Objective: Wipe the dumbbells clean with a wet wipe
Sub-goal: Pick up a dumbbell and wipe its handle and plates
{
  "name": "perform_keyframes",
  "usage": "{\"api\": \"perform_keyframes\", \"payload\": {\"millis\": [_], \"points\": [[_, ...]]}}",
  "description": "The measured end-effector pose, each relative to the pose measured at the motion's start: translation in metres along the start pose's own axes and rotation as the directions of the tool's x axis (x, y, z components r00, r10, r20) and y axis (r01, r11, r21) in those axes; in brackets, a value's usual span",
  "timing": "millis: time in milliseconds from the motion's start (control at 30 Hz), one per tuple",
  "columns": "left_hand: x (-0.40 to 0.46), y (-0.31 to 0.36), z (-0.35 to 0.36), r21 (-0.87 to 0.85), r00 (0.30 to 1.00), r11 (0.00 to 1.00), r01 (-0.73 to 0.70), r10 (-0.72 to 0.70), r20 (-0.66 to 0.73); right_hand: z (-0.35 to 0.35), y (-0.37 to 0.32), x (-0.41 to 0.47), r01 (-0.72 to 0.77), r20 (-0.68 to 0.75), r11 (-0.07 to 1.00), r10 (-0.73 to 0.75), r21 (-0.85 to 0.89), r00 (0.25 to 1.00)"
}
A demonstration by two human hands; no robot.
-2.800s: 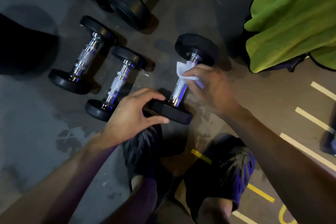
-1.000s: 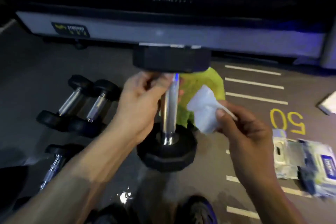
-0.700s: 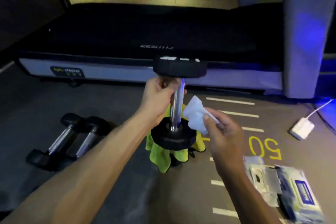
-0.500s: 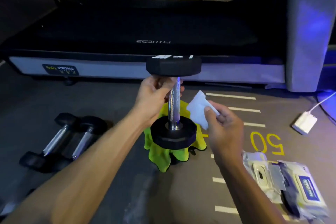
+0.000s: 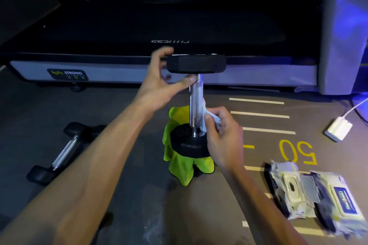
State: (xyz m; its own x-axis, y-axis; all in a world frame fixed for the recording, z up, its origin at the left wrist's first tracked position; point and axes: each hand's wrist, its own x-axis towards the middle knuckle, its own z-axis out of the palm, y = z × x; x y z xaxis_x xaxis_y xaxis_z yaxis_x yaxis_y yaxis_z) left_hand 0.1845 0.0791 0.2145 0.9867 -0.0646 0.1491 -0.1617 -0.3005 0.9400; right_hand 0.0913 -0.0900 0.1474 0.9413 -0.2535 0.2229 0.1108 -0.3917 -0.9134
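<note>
Wipe packs (image 5: 310, 193), near right: motion-blurred, label unreadable. Green cloth (image 5: 179, 167): largely hidden behind upright dumbbell (image 5: 196, 105). Wipe (image 5: 207, 119): mostly covered by right hand (image 5: 223, 135). Floor dumbbells (image 5: 65, 149), left: partly behind forearm. Treadmill (image 5: 159, 26): cut off left.

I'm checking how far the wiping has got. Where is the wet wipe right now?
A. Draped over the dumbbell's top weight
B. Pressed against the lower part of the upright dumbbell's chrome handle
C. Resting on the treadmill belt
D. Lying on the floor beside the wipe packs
B: the right hand holds the wet wipe against the lower handle of the upright dumbbell.
</note>
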Motion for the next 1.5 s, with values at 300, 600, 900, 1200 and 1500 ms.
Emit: {"api": "perform_keyframes", "payload": {"millis": [300,600,900,1200,1500], "points": [[0.015,0.032,-0.007,0.339,0.905,0.842,-0.420,0.361,0.227,-0.014,0.008,0.004,-0.046,0.033,0.989,0.042,0.140,0.999],[0.016,0.038,0.008,0.333,0.922,0.861,-0.384,0.339,0.186,-0.027,0.006,-0.005,0.240,0.392,0.968,-0.195,-0.068,0.899],[0.018,0.047,0.014,0.258,0.926,0.897,-0.358,0.304,0.225,-0.030,0.009,0.011,0.301,0.333,0.936,-0.229,-0.183,0.915],[0.018,0.046,0.014,0.209,0.944,0.926,-0.314,0.283,0.169,-0.011,-0.017,0.049,0.463,0.040,0.852,-0.468,-0.243,0.883],[0.017,0.047,0.024,0.130,0.943,0.938,-0.321,0.304,0.132,-0.023,-0.018,0.055,0.554,0.199,0.751,-0.518,-0.360,0.832]]}}
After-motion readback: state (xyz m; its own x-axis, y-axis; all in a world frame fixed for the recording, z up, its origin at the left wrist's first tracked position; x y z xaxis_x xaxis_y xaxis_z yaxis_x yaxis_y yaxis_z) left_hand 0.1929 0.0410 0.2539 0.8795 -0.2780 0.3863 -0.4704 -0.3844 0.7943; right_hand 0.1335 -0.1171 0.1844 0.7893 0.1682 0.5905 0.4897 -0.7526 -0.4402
